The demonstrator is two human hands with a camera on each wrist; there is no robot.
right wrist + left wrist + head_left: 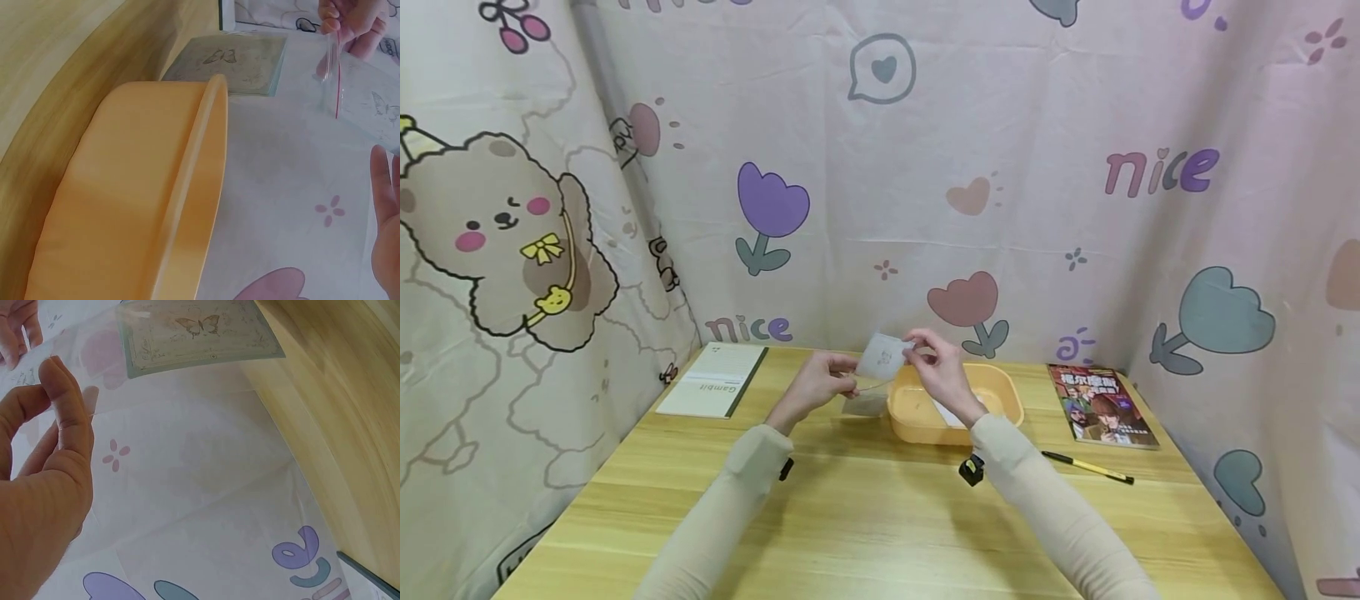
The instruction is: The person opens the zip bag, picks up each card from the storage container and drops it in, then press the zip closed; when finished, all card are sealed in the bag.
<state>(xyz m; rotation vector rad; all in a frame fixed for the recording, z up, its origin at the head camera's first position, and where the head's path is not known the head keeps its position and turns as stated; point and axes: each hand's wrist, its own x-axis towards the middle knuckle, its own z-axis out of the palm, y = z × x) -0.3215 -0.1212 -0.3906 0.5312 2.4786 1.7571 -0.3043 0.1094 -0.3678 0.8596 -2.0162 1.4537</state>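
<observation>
My left hand (820, 383) pinches the mouth of a small clear zip bag (338, 75) with a red seal line. A pale card with a butterfly print (882, 357) shows at the bag, held up over the table. At the card's far corner, the thumb and fingers of my right hand (942, 371) pinch it. Below, a greenish-bordered butterfly card (200, 337) lies on the table, seen also in the right wrist view as a butterfly card stack (237, 62). Beside it stands a yellow-orange plastic basket (925, 434), partly behind my right forearm.
A white paper piece (950, 414) lies inside the basket. A notebook (715, 379) is at the back left of the wooden table (865, 517). On the right are a comic magazine (1101, 407) and a yellow-and-black pen (1087, 467). A printed curtain (865, 208) hangs behind.
</observation>
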